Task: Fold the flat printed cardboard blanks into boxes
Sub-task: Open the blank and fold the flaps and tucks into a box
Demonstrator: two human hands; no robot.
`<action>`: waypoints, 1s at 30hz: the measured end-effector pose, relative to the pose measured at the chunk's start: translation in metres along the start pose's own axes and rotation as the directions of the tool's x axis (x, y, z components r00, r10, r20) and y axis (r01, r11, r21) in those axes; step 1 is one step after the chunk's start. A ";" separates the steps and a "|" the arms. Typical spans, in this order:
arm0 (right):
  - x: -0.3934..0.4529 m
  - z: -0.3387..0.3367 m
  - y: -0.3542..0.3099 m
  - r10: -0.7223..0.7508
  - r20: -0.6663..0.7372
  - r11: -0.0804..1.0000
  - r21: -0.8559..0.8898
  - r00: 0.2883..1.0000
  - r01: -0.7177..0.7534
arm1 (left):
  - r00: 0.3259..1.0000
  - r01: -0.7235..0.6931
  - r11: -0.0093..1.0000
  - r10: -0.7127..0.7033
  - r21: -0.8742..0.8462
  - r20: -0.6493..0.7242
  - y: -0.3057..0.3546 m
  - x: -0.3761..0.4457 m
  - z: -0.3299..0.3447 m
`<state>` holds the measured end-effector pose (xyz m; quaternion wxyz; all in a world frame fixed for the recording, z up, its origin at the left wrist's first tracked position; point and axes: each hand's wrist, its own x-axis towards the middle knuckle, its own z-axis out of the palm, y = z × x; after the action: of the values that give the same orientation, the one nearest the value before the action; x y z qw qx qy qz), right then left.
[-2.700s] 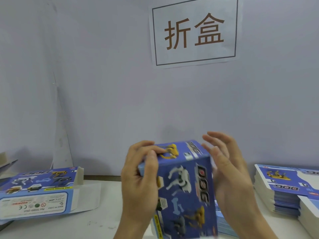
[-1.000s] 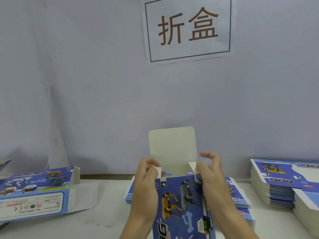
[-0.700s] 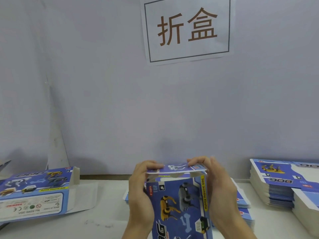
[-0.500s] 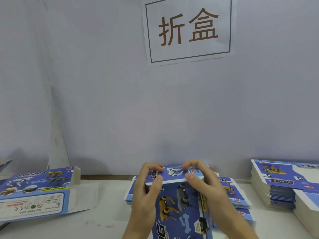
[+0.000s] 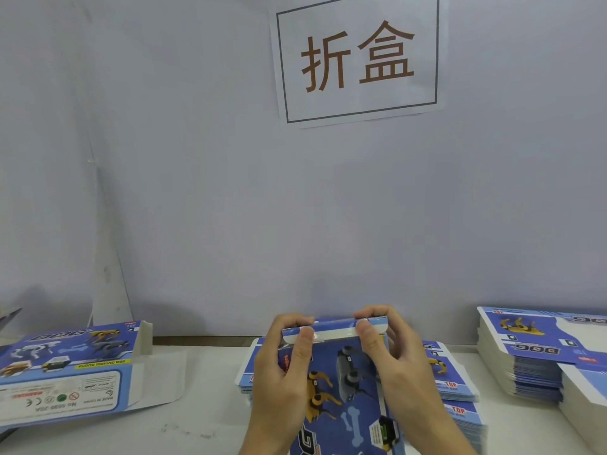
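Now my left hand (image 5: 282, 366) and right hand (image 5: 391, 356) pinch the blue printed cardboard box (image 5: 341, 382) between them; I should press its top flap (image 5: 335, 328) evenly, tucking the edge squarely inside.

A white paper sign (image 5: 358, 57) with two large brown characters inside a thin dark frame hangs at the upper centre-right on a pale lavender wall (image 5: 197, 192). Along the bottom of the frame runs the white bench (image 5: 203, 418), with faint scuff marks at lower centre-left.
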<state>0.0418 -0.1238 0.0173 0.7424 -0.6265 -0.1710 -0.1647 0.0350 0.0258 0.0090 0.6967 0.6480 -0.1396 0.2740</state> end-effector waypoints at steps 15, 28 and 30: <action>0.014 -0.080 -0.009 0.394 -0.396 0.770 0.634 0.829 -0.062 | 0.978 0.132 0.991 -0.130 -0.004 0.162 0.013 0.022 -0.055; 0.015 -0.058 0.004 0.390 -0.387 0.912 0.283 0.835 -0.295 | 0.925 -0.087 0.597 -0.249 0.797 0.288 -0.043 0.006 -0.036; 0.015 -0.057 0.005 0.388 -0.362 0.919 0.228 0.848 -0.323 | 0.897 -0.166 0.373 -0.327 0.913 0.297 -0.051 0.003 -0.027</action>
<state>0.0602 -0.1795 0.0110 0.8263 -0.5393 0.0911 -0.1344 0.0619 0.0526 -0.0349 0.1781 0.9736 -0.0803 0.1180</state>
